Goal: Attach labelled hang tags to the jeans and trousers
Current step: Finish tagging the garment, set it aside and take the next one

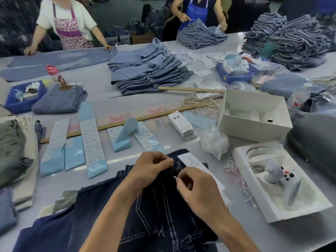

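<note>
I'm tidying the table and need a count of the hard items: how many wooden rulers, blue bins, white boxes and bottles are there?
Wooden rulers: 2
Blue bins: 2
White boxes: 2
Bottles: 2, one with a pink cap, one clear
Total: 8

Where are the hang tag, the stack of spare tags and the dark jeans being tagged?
hang tag [192, 161]: head view, on its white upper face.
stack of spare tags [182, 124]: head view, top card.
dark jeans [163, 211]: head view, stitched denim between the forearms.

Garment workshop: stacked jeans [149, 70], aproned workers [67, 24].
</note>
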Tool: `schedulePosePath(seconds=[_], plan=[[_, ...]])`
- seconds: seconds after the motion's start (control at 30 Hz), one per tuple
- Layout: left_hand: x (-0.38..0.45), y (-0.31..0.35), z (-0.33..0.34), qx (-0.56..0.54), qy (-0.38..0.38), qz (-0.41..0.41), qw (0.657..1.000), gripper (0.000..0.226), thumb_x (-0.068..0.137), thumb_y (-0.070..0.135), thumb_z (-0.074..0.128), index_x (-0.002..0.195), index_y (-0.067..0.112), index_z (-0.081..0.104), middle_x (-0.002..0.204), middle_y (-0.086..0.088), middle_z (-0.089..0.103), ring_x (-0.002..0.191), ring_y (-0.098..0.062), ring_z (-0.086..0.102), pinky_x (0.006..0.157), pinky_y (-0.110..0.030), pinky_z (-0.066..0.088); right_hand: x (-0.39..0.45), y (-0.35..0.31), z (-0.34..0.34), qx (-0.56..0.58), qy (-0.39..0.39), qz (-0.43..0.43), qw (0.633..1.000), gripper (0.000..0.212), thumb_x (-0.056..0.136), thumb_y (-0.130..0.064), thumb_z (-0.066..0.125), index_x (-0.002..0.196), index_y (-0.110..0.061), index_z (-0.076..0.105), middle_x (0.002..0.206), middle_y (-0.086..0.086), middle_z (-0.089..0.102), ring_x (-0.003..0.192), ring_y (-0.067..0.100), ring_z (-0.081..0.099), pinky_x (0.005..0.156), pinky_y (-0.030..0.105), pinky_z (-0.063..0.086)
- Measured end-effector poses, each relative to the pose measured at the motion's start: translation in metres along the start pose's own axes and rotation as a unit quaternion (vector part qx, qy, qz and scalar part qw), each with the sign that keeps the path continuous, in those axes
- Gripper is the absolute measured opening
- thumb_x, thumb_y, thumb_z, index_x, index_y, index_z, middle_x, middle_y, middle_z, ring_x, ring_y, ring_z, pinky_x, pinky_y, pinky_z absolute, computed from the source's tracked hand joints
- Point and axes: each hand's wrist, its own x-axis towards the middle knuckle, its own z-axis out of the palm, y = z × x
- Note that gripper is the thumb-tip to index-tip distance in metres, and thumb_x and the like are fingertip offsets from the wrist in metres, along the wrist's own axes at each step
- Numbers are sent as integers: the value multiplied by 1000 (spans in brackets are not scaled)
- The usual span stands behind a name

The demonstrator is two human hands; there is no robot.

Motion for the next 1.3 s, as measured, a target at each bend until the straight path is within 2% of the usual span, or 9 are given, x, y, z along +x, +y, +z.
schedulePosePath(seconds=[0.2, 0.33, 0.57, 0.83, 1.0, 1.07, 1.2, 1.23, 1.3], plan=[[-3, -2, -4, -4, 26, 12, 1000, 13, 93, 11, 72, 84, 16, 79, 65, 5, 69, 55, -1, 54, 54, -11, 42, 4, -9, 11, -86, 48, -12, 995, 17, 89, -26, 69, 74, -25, 63, 66, -10, 55, 62, 11, 52, 60, 26, 45], [-5, 0, -17, -1, -29, 4, 1000, 11, 88, 4, 75, 87, 13, 80, 69, -5, 72, 60, -9, 59, 57, -17, 47, 5, -14, 16, -82, 72, -6, 994, 16, 89, -26, 70, 74, -26, 65, 66, -11, 56, 61, 9, 52, 59, 26, 45], [-6, 2, -33, 19, -105, 22, 994, 7, 84, 10, 82, 90, 13, 79, 75, -12, 74, 65, -14, 61, 62, -22, 49, 4, -13, 18, -62, 78, -20, 995, 5, 86, -22, 77, 82, -25, 75, 72, -14, 64, 66, 4, 57, 61, 19, 45], [-2, -5, -17, 99, -101, 21, 990, 15, 95, 7, 69, 97, 18, 79, 63, 8, 67, 54, -4, 54, 51, -18, 45, 1, -7, 19, -41, 72, -12, 996, 5, 87, -23, 76, 85, -27, 75, 75, -15, 63, 69, 5, 58, 65, 23, 49], [-2, -12, -6, 129, -59, 23, 990, 17, 100, 14, 63, 89, 25, 71, 66, 1, 62, 50, -13, 55, 48, -23, 47, 1, -7, 16, -50, 70, -10, 996, 5, 90, -24, 73, 86, -26, 73, 72, -13, 60, 67, 6, 54, 64, 23, 46], [-6, -14, -3, 76, -8, 38, 996, 19, 103, 16, 57, 90, 26, 66, 71, -5, 62, 46, -16, 53, 43, -23, 45, 2, -9, 10, -65, 102, -38, 992, 3, 90, -22, 73, 88, -23, 71, 77, -12, 61, 73, 6, 55, 68, 24, 48], [-16, 0, -16, -185, 83, 133, 970, 16, 101, 11, 55, 94, 18, 67, 92, -10, 72, 69, -20, 62, 42, -26, 50, 7, 1, -19, -16, 209, -140, 968, 3, 94, -21, 66, 96, -18, 67, 94, -10, 63, 91, 11, 58, 87, 13, 43], [-18, 6, -20, -221, 91, 155, 958, 14, 102, 11, 55, 96, 15, 67, 96, -13, 73, 72, -20, 63, 43, -26, 49, 9, 9, -28, 2, 200, -137, 970, 10, 95, -24, 67, 103, -18, 67, 100, -10, 64, 97, 11, 60, 91, 11, 41], [-20, 17, -26, -267, 92, 182, 942, 12, 100, 13, 56, 96, 13, 67, 101, -19, 74, 75, -20, 63, 43, -25, 47, 11, 24, -41, 11, 107, -104, 989, 36, 91, -38, 72, 123, -26, 61, 120, -15, 61, 115, 8, 56, 100, 10, 38]])
